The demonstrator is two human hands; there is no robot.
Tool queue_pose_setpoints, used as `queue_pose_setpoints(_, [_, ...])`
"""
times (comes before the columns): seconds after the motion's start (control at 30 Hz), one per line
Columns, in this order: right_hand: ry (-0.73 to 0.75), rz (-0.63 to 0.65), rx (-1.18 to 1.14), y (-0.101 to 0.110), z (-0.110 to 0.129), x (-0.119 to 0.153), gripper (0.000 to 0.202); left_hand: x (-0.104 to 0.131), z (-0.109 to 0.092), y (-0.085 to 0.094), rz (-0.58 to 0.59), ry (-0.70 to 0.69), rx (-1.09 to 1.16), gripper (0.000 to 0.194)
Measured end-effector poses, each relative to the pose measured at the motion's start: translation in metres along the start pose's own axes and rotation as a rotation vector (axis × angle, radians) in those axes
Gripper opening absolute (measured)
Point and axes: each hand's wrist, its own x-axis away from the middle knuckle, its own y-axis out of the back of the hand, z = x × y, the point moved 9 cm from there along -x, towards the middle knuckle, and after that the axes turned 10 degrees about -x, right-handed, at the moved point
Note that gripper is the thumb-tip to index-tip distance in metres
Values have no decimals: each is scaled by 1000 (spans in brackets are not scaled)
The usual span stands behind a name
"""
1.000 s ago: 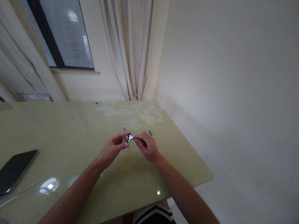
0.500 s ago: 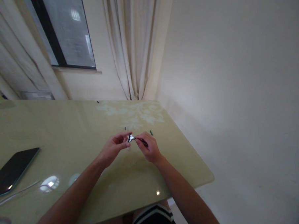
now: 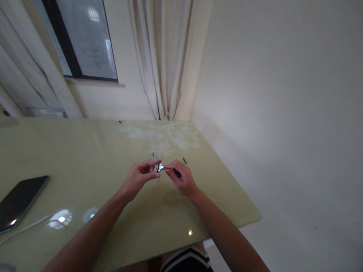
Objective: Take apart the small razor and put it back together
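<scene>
My right hand (image 3: 182,178) is closed round the dark handle of a small razor-like tool (image 3: 161,167) with a shiny metal head. Thumb and fingers of my left hand (image 3: 140,177) pinch the two ends of that head. Both hands are just above the pale green table (image 3: 227,198). Behind the fingers lies a thin white stick (image 3: 155,155) with a dark tip, partly hidden. A short dark piece (image 3: 184,160) rests on the table beyond my right hand.
A black tablet (image 3: 14,205) lies at the left, with a white cable (image 3: 21,232) beside it. Another small dark piece (image 3: 120,121) is near the far edge. A wall (image 3: 290,116) stands along the right side.
The view has shifted slightly. Both hands keep the same hold on the tool, which has barely moved.
</scene>
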Motion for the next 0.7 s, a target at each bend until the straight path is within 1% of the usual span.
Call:
queue_pose_setpoints(0.23, [-8,19,-53,-3,-4,1,20,0,-4,-2,37,-14,-7,46])
queue_pose_setpoints(0.33, [-83,-12,-79,-4,-13,3,26,0,-7,-2,47,-23,-14,46])
queue_pose_setpoints(0.43, [-154,-44,-111,-4,-20,3,31,0,-11,-4,84,-45,-23,43])
queue_pose_setpoints(0.6, [-158,-57,-111,0,-20,2,29,2,-16,-6,107,-64,-54,41])
queue_pose_setpoints(0.7, [-161,-56,-102,1,-20,1,30,2,-15,-6,110,-64,-58,45])
